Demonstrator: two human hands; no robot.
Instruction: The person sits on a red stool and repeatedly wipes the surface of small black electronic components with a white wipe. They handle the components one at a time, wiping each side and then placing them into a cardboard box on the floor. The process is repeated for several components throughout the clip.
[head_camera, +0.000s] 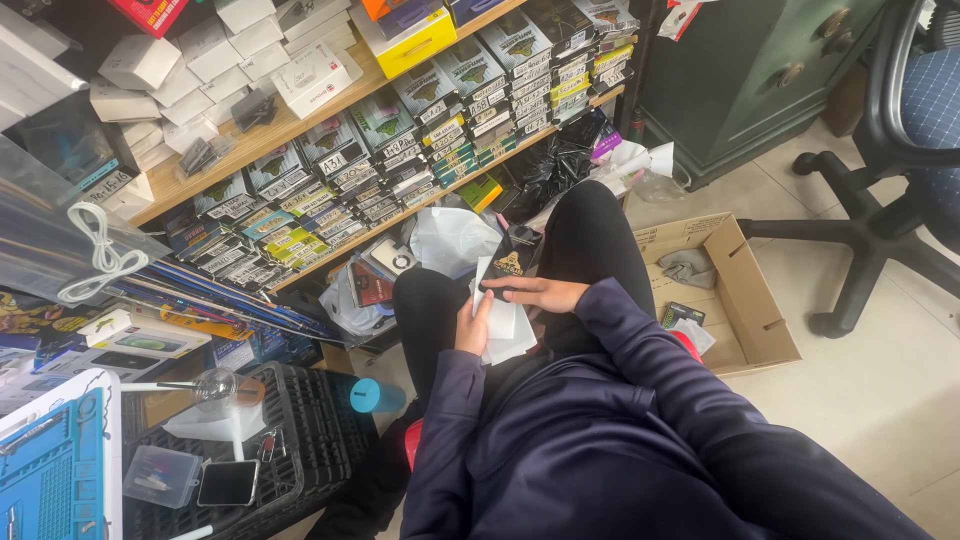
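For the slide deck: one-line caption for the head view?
Seated person's left hand steadies white sheets while right hand holds a dark packet beside stocked shelves.

Even, soft daylight fills the scene, brightest on the pale floor tiles (880, 400) at the right, which show a mild sheen but no hard glare. Shadows are faint and diffuse; the darkest areas are the dark sleeves (640, 440) and the top left corner above the wooden shelf (270, 135). The wide lens bends that shelf and tilts things at the edges. Focus is sharp throughout, with slight softness toward the corners.
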